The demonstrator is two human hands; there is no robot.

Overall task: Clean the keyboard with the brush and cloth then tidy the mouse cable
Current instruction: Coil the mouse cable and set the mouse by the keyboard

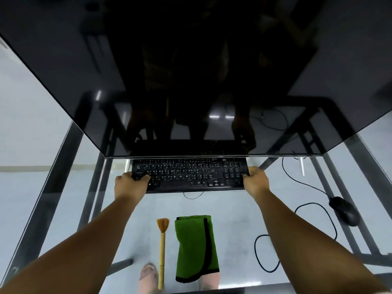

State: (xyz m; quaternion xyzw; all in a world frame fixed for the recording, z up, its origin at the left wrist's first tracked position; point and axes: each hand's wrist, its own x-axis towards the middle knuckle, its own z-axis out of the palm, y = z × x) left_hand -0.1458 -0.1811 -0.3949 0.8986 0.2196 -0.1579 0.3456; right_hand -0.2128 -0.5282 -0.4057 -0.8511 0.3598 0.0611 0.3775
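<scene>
Both hands have hold of the keyboard (189,174) by its short ends: the left hand (130,184) wraps the left end with its thumb lying over the outer keys, and the right hand (255,180) grips the right end beside the number pad, fingers curled under where they cannot be seen. The keyboard sits far back on the glass desk (63,209), its rear edge tucked right under the bottom of the dark monitor (191,81), so it looks as if it needs drawing toward the person before any cleaning can start. It should handle as a stiff, fairly light slab that keeps level when held at both ends; the keys are the delicate part, so the plain side rims are the safer places to hold, and its own thin cord (193,196) trailing from the front edge may drag a little. Next in size, the green cloth (195,247) lies folded on the glass near the person, soft and limp, easy to take anywhere by a pinch. The mouse (344,211) rests well to the right, hard and smooth, best cupped from above. Its cable (267,254) loops loosely over the glass, springy and likely to uncoil unless gathered in turns. The brush (162,249) lies just left of the cloth, bristles pointing away; it is light and rigid, best taken by the wooden handle.
</scene>
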